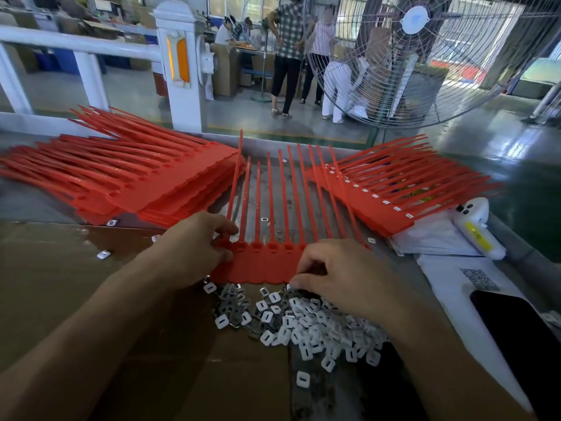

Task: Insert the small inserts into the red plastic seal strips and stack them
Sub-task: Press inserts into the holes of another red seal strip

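**Both hands on the red strip, inserts heaped just below**

A red seal strip (pixel 267 262) is lying flat at the middle of the bench, its joined tag end toward the person and its thin tails fanning away toward the far edge. The left hand (pixel 194 247) is gripping the strip's left end, thumb and fingers curling round the edge by the first socket. The right hand (pixel 343 278) is resting on the strip's right end with fingers bent down onto it; whether an insert is pinched under those fingertips, I cannot tell.

Just below the strip, touching its near edge, a pile of small inserts (pixel 303 326) is spreading across the brown cardboard (pixel 76 284), white square pieces with slots mixed with grey metal ones. A few loose inserts are lying apart on the cardboard and between the tails.

To the left, a tall stack of red strips (pixel 121 180) is sitting with empty sockets showing. To the right, another stack (pixel 391 192) is showing white inserts along its row of sockets, and it is lying on white bags (pixel 437 241).

At the right edge, a white sheet with a QR code (pixel 479 279) is lying beside a dark phone (pixel 522 332). A white device with a yellow label (pixel 476 235) is resting there too, its writing too blurred to read. Beyond the bench, a big floor fan (pixel 425 56) is standing.
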Demonstrator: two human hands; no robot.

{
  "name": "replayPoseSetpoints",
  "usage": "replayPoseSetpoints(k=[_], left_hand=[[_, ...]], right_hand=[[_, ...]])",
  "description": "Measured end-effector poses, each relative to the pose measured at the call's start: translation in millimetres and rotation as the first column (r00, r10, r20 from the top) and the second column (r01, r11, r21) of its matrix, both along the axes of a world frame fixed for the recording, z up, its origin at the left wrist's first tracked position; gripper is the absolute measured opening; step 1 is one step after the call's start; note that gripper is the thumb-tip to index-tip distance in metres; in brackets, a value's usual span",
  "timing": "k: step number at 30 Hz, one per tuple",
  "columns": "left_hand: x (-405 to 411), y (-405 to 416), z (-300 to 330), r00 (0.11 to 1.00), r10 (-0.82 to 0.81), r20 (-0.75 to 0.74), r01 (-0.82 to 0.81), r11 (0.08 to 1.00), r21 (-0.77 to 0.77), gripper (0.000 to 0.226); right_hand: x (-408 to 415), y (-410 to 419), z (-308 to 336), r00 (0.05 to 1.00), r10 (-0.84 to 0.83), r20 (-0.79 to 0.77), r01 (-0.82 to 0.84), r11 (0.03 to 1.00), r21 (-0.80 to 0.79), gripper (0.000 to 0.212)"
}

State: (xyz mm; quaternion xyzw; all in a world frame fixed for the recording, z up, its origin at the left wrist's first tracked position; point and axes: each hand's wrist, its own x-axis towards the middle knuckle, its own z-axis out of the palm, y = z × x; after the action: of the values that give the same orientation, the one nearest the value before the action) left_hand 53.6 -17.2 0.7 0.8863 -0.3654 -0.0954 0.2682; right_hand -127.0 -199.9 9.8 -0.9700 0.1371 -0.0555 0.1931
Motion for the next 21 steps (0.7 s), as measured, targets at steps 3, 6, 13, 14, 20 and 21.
replayPoseSetpoints(k=[3,6,13,14,20,21], left_hand=[[-1.4,0.7,1.2,1.0,-0.017,0.016,0.017,1.0,0.026,0.048],[-1.7,1.4,1.5,0.999,-0.03,0.014,0.029,0.999,0.039,0.049],[0.2,2.5,0.0,0.999,-0.036,0.015,0.035,0.999,0.037,0.045],[0.5,2.3,-0.8,0.999,-0.038,0.017,0.037,0.999,0.032,0.043],[1.1,-0.1,-7.1,0.998,0.022,0.056,-0.019,0.999,-0.045,0.03],[0.9,-0.6,-7.5,0.997,0.039,0.064,-0.034,0.997,-0.075,0.028]], right_hand=[[-1.0,1.4,3.5,0.998,0.031,-0.045,-0.03,0.999,0.034,0.019],[-3.0,-0.4,4.1,0.994,0.086,-0.072,-0.08,0.993,0.082,0.015],[-4.5,-4.6,-0.4,0.982,0.172,-0.071,-0.161,0.976,0.146,0.009],[-4.6,-4.1,-1.0,0.982,0.175,-0.067,-0.163,0.975,0.148,0.008],[-6.6,-5.1,-2.1,0.982,0.182,-0.052,-0.17,0.969,0.178,0.008],[-7.0,-5.2,-2.2,0.982,0.184,-0.048,-0.173,0.969,0.176,0.009]])
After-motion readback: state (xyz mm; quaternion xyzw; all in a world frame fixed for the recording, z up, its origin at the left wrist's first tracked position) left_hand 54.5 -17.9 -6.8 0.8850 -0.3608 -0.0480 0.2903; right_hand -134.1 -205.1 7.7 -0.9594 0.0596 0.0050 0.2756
